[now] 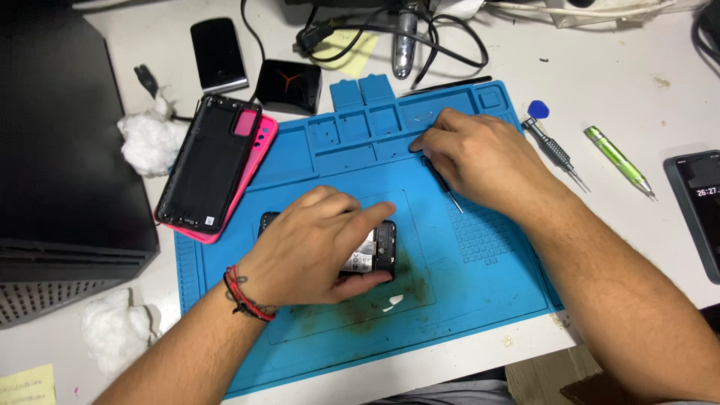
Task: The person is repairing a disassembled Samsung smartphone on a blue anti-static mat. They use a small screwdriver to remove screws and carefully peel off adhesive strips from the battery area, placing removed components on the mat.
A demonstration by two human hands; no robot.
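White tabletop [637,67] carries everything, with a large black box-like machine [60,142] filling its left edge. Next in size, a blue repair mat [480,285] lies in the middle, its upper rim divided into small tray compartments. Off the mat's upper left corner rests a black phone back cover [210,161] on a pink case [259,150], both angled. The opened phone [375,251] sits at the mat's centre, long axis running roughly left to right, directly under the left hand [319,244], which clamps it from above, thumb on the near edge and fingers over the far edge. The right hand [480,161] rests further up and to the right, near the compartments, fingers curled around a thin screwdriver [448,191] whose tip points down toward the mat, just right of the phone. So the left hand is the one on the phone. Smaller still, a grey screwdriver [556,154], a green screwdriver [619,161] and a blue pick [538,109] lie right of the mat
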